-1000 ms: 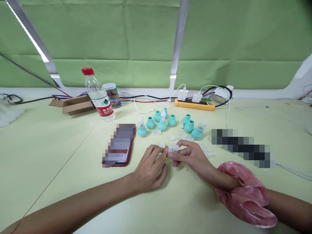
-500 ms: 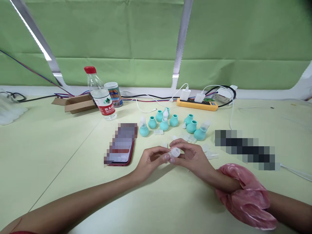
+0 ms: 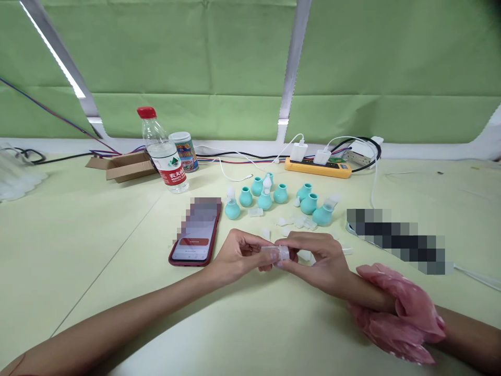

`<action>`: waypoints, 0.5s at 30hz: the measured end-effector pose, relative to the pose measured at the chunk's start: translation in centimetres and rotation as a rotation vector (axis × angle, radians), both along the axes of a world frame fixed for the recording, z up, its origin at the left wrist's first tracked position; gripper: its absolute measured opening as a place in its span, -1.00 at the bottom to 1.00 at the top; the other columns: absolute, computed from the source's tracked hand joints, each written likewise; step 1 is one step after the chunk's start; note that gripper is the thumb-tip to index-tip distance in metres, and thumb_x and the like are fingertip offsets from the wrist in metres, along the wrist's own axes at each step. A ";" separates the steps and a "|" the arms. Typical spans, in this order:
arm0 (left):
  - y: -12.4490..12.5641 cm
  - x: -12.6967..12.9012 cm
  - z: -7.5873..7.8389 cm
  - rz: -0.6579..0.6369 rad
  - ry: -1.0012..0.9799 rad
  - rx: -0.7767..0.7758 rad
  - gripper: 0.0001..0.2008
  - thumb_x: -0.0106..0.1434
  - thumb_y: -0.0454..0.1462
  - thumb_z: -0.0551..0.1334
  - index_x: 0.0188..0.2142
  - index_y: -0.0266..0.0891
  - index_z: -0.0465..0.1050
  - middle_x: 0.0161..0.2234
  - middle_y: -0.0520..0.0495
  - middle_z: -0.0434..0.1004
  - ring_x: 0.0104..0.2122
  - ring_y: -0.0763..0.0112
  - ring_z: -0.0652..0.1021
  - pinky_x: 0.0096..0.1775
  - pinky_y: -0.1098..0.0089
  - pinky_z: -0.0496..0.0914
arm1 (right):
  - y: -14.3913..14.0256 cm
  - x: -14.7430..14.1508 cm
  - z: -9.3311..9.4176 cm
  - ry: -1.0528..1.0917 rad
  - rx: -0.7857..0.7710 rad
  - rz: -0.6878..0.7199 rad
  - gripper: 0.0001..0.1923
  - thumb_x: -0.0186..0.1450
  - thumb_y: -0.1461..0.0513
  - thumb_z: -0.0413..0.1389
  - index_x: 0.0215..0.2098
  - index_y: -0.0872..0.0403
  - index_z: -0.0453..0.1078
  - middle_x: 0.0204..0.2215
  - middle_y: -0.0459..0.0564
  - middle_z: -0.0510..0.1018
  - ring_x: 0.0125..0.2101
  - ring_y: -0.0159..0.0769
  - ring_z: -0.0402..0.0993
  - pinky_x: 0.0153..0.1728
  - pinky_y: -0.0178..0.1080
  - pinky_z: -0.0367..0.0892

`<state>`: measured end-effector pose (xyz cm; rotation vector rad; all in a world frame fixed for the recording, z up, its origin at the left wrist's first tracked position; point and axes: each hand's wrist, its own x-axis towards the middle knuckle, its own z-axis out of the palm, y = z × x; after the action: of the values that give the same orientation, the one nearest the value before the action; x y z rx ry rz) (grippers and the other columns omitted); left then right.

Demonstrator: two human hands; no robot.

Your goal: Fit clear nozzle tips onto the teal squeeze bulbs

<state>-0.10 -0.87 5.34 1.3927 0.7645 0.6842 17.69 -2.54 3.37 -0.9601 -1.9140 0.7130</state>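
A small translucent plastic tube [image 3: 282,253] lies sideways between my two hands, above the table. My left hand [image 3: 239,256] pinches its left part with thumb and fingers. At the tube's right end, the thumb and fingertips of my right hand [image 3: 323,258] close on the rim. Beyond the hands stand several turquoise round-bellied rubber bulbs [image 3: 280,194] with open necks. One bulb at the left [image 3: 232,210] and one in the middle [image 3: 264,200] have whitish pieces in their necks; a tilted bulb [image 3: 323,214] holds a clear piece. Loose clear plastic parts [image 3: 305,222] lie near my right hand.
A phone in a red case [image 3: 195,232] lies left of my hands, and a blurred dark device [image 3: 395,240] lies right. Farther back are a water bottle [image 3: 168,162], a can [image 3: 186,151], a cardboard box [image 3: 129,167] and a yellow power strip [image 3: 318,167]. Pink cloth [image 3: 395,313] surrounds my right wrist.
The tube has turned from its open end facing me to lying sideways, pointing right. My right hand has shifted slightly right and down, its fingers now on the tube's right end.
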 end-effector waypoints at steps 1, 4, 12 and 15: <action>-0.1 0.0 -0.1 0.007 -0.003 0.001 -0.72 -0.03 -0.18 0.28 -0.39 -0.37 0.53 -0.63 -0.05 0.41 -0.60 0.52 0.34 -0.51 0.47 0.27 | 0.0 0.0 0.0 -0.019 0.032 0.015 -0.85 0.04 0.24 0.17 -0.38 -0.03 0.47 -0.62 -0.11 0.42 -0.60 -0.42 0.26 -0.52 -0.31 0.23; -0.3 0.2 -0.6 0.044 -0.048 0.026 -0.75 0.00 -0.20 0.27 -0.38 -0.36 0.53 -0.60 -0.05 0.41 -0.58 0.52 0.34 -0.49 0.45 0.27 | 0.1 0.0 0.1 -0.037 0.059 0.021 -0.85 0.06 0.24 0.15 -0.36 -0.03 0.47 -0.60 -0.10 0.43 -0.59 -0.41 0.28 -0.53 -0.31 0.24; 0.0 0.5 -0.9 0.027 -0.155 -0.019 -0.74 0.01 -0.19 0.26 -0.38 -0.38 0.51 -0.60 -0.06 0.41 -0.58 0.49 0.38 -0.50 0.44 0.29 | 0.2 -0.2 0.4 -0.035 0.063 -0.052 -0.83 0.06 0.18 0.15 -0.34 -0.01 0.46 -0.61 -0.09 0.46 -0.61 -0.40 0.30 -0.53 -0.29 0.27; 0.1 0.4 -0.6 0.005 -0.143 -0.008 -0.75 0.03 -0.19 0.25 -0.39 -0.38 0.51 -0.62 -0.03 0.37 -0.59 0.52 0.34 -0.52 0.45 0.25 | 0.3 -0.1 0.9 -0.092 0.062 -0.027 -0.84 0.08 0.17 0.13 -0.36 0.02 0.45 -0.59 -0.09 0.47 -0.61 -0.41 0.31 -0.54 -0.30 0.27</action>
<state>0.35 -0.82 4.73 1.3197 0.6577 0.7750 17.63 -2.29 4.28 -0.9925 -1.9875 0.5997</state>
